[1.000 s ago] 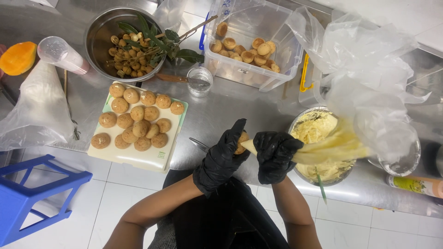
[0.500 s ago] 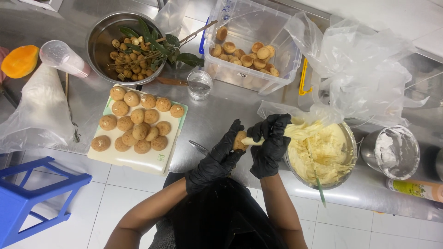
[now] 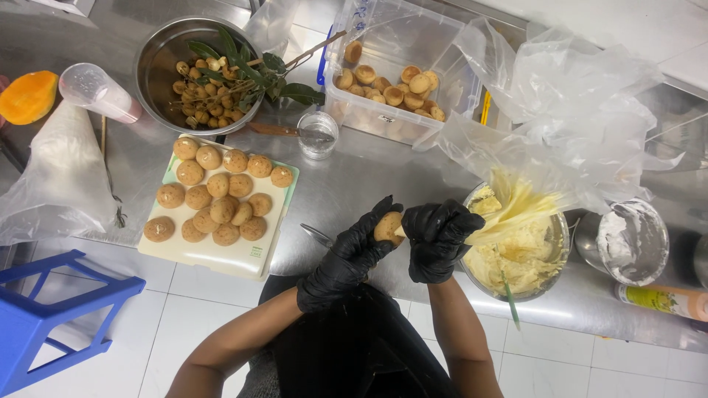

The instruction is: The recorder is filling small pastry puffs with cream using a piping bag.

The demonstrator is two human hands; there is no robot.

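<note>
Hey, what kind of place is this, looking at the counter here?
Probably a pastry or commercial kitchen: a stainless steel counter, a pale tray of round golden pastry puffs, and black-gloved hands squeezing a clear piping bag of yellow cream into one.

On the steel worktop [image 3: 369,184] a pale board [image 3: 243,254] with round buns is seen. Behind it, a metal bowl [image 3: 158,66] with small brown fruits and leaves is placed, and just beside it a small glass [image 3: 318,134]. A clear box [image 3: 383,118] with more buns is found further right. A blue stool [image 3: 51,317] is seen on the floor.
</note>
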